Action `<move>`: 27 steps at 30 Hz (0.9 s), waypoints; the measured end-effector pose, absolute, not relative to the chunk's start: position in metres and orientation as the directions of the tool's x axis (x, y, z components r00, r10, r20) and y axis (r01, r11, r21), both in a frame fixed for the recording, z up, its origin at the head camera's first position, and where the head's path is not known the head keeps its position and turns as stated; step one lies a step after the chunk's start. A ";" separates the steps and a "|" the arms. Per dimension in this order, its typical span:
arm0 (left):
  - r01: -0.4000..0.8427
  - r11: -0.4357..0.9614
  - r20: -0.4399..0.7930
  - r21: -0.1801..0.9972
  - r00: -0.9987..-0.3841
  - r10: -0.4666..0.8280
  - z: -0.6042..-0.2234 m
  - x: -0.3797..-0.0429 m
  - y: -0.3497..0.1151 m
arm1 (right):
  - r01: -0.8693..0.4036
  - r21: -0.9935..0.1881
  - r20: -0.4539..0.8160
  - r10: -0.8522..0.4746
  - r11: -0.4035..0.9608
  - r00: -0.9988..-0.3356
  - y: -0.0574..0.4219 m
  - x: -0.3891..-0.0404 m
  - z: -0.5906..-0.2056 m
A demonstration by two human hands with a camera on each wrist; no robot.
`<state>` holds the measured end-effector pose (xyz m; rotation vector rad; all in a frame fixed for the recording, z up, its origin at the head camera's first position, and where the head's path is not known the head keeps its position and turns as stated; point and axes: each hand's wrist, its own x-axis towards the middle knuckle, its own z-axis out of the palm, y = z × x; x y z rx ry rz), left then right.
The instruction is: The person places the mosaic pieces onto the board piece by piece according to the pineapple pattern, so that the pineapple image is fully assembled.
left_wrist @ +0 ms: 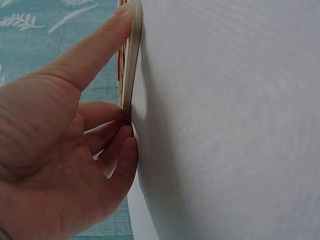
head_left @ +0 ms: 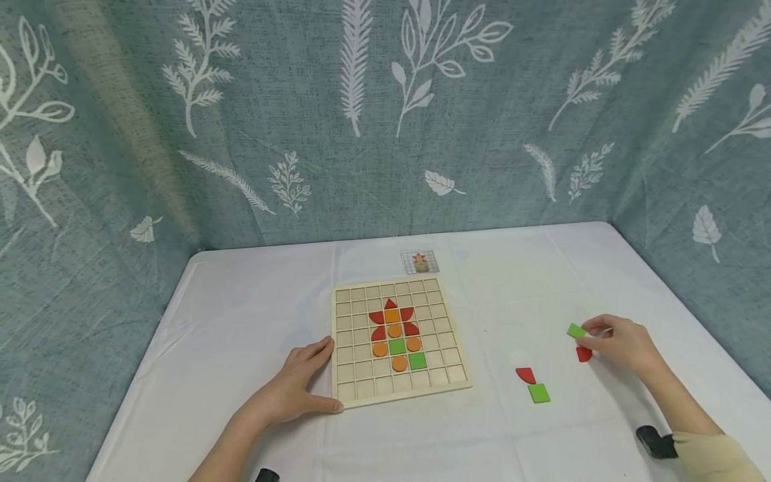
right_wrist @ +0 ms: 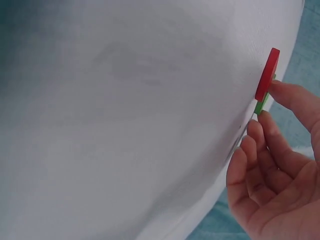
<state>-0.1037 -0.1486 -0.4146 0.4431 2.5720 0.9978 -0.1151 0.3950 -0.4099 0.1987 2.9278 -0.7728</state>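
Note:
A wooden grid board (head_left: 355, 389) lies on the table, bearing red, orange and green tiles in some of its squares. My left hand (head_left: 295, 386) holds its near left corner, the thumb on the near edge and the fingers along the left edge; the left wrist view shows this hand (left_wrist: 65, 145) against the board's side (left_wrist: 131, 65). At the right, my right hand (head_left: 623, 341) pinches a green square tile (head_left: 575, 331) between thumb and fingers. A red quarter-round tile (head_left: 583, 354) is just below the thumb, also visible in the right wrist view beside the green tile (right_wrist: 260, 107).
Between the board and my right hand lie another red quarter-round tile (head_left: 526, 375) and a green square tile (head_left: 539, 393). Behind the board is a small pattern card (head_left: 409, 262). A white cloth (head_left: 271, 288) covers the table, with a teal leaf-print curtain (head_left: 313, 100) around it.

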 end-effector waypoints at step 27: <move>0.159 0.715 -0.203 0.681 -0.897 0.392 -0.417 -0.101 -0.148 | 0.008 -0.605 -0.075 -0.047 0.796 -0.996 0.315 -0.130 -0.406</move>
